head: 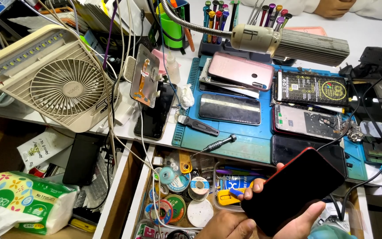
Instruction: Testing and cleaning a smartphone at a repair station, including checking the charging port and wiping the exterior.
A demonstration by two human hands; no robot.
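Both my hands grip the red-edged smartphone (298,190): right hand (299,223) cradling, left hand (233,225) steadying; inspection underway, next needing the precision screwdriver (215,144).

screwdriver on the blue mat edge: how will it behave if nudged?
The screwdriver has a round, slim shaft, so it would probably roll. It lies at the front edge of the blue mat, above the open drawer, so it might drop in. It looks small and likely light and stiff.

Glossy black glass phone (295,190), red-rimmed
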